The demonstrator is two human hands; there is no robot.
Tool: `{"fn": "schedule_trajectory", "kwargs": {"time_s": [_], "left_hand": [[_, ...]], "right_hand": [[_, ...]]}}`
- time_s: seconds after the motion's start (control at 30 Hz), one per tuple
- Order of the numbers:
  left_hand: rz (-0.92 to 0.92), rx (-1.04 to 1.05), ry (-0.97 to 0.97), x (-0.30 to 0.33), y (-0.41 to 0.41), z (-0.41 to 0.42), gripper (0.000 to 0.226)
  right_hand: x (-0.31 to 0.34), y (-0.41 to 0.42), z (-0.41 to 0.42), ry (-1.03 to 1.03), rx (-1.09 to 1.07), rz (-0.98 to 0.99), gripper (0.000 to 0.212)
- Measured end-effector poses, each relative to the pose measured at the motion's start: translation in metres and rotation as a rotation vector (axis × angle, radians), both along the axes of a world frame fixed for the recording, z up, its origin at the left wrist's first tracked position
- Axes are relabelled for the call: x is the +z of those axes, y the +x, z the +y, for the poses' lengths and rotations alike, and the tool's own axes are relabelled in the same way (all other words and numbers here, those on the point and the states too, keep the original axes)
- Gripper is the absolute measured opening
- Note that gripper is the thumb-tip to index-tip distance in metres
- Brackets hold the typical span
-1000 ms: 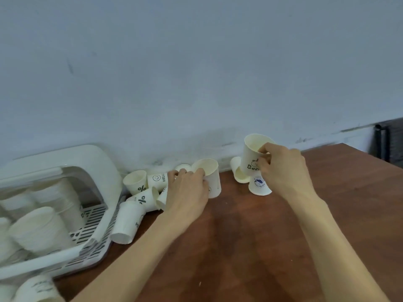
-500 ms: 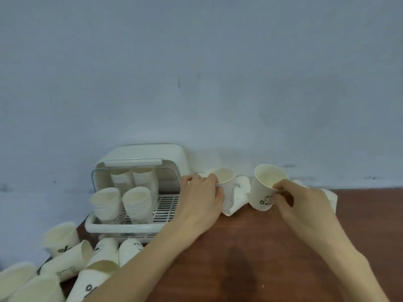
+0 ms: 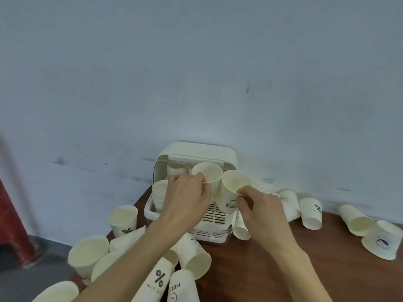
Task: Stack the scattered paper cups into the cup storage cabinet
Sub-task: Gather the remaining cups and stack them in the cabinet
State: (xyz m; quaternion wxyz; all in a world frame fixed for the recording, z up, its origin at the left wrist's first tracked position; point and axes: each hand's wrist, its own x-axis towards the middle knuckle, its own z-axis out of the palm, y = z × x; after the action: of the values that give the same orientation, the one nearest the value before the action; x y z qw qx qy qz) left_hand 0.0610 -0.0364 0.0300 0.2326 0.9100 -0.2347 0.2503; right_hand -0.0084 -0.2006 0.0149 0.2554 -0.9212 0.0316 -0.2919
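A white cup storage cabinet (image 3: 226, 152) stands against the wall with its front open, holding cup stacks (image 3: 160, 192) on a slotted tray. My left hand (image 3: 185, 201) grips a plain paper cup (image 3: 208, 175) by its rim, right in front of the cabinet opening. My right hand (image 3: 259, 205) pinches the rim of a second cup (image 3: 231, 192) printed with a bear and "Bear". The two held cups touch side by side above the tray. Several loose cups (image 3: 123, 220) lie scattered at the lower left and along the wall (image 3: 310, 212) to the right.
The brown wooden table (image 3: 261, 271) ends at the left beside the cabinet, with grey floor below. A red post (image 3: 11, 223) stands at the far left. Tipped cups (image 3: 195, 258) crowd the space under my left forearm. A squashed cup (image 3: 380, 245) lies far right.
Both hands carried their cups leftward from the pile by the wall to the cabinet opening. My view swung left, so the cabinet now sits in the middle.
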Motion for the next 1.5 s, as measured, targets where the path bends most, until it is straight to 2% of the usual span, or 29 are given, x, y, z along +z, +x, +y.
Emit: {"fn": "schedule_trajectory", "kwargs": {"time_s": [0.17, 0.4, 0.57, 0.7, 1.13, 1.4, 1.5], "left_hand": [[0.029, 0.08, 0.001, -0.007, 0.031, 0.043, 0.024], [-0.035, 0.219, 0.139, -0.013, 0.068, 0.075, 0.026], [-0.069, 0.213, 0.237, -0.031, 0.08, 0.079, 0.02], [-0.078, 0.201, 0.236, -0.04, 0.081, 0.077, 0.014], [0.065, 0.221, 0.41, -0.053, 0.081, 0.079, 0.031], [0.074, 0.289, 0.413, -0.066, 0.076, 0.077, 0.025], [0.099, 0.301, 0.43, -0.07, 0.077, 0.076, 0.029]], "right_hand": [[0.003, 0.042, 0.035, -0.086, 0.036, -0.008, 0.017], [-0.001, 0.084, 0.058, -0.283, 0.008, -0.02, 0.022], [-0.006, 0.086, 0.067, -0.421, 0.023, 0.058, 0.017], [-0.014, 0.087, 0.068, -0.487, -0.016, 0.148, 0.013], [-0.024, 0.086, 0.074, -0.574, -0.006, 0.378, 0.026], [-0.032, 0.084, 0.082, -0.488, -0.022, 0.406, 0.018], [-0.039, 0.087, 0.082, -0.48, -0.033, 0.391, 0.029]]}}
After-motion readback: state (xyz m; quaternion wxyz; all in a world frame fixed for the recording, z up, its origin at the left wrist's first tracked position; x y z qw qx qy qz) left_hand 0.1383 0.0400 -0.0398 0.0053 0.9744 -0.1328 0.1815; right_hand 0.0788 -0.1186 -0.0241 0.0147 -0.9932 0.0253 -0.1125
